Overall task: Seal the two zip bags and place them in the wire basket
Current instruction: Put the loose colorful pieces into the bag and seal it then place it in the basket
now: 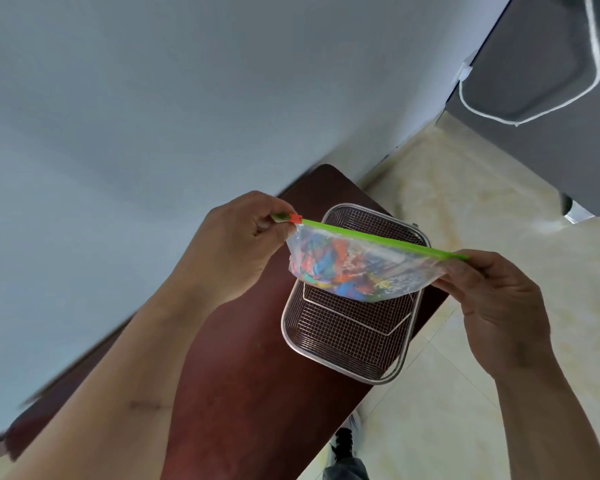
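A clear zip bag (354,268) full of colourful pieces hangs in the air above the wire basket (347,344). Its green zip strip runs from one hand to the other, and the red slider (296,219) sits at the left end. My left hand (236,244) pinches the strip's left end right beside the slider. My right hand (499,303) pinches the bag's right corner. The metal basket stands on the dark red-brown table (243,375), and its mesh bottom shows bare where the bag does not cover it. No second zip bag is in view.
The table's right edge runs just past the basket, with cream floor tiles (465,202) beyond. A pale wall (153,98) borders the table on the left. A grey cabinet with a white cable (534,98) stands at the upper right. A shoe (342,441) shows below the table edge.
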